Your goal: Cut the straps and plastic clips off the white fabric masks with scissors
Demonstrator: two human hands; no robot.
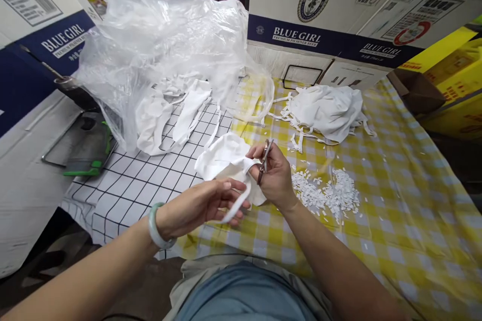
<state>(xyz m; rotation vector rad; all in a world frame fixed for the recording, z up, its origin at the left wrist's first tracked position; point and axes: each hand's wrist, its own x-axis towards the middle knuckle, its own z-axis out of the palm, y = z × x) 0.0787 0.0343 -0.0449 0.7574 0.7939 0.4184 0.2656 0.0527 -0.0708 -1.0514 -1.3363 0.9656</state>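
Observation:
My right hand (276, 173) is closed around small scissors (265, 160), which point up and away from me. Its thumb and fingertips also pinch the edge of a white cloth piece (222, 153). A narrow white strap (238, 203) hangs from that piece and curves down across the loosely curled fingers of my left hand (211, 203). A pale green bangle circles my left wrist. Just right of my right hand lies a spread of tiny white clippings (333, 193). Behind them rests a heap of white cloth pieces with straps (326, 110).
A large clear plastic bag (169, 35) with white pieces at its mouth covers the back left. Printed cartons (301, 55) wall off the back. At left stand a dark holder with a tool (71, 88) and a grey-green object (88, 143). Other people sit beyond the bag.

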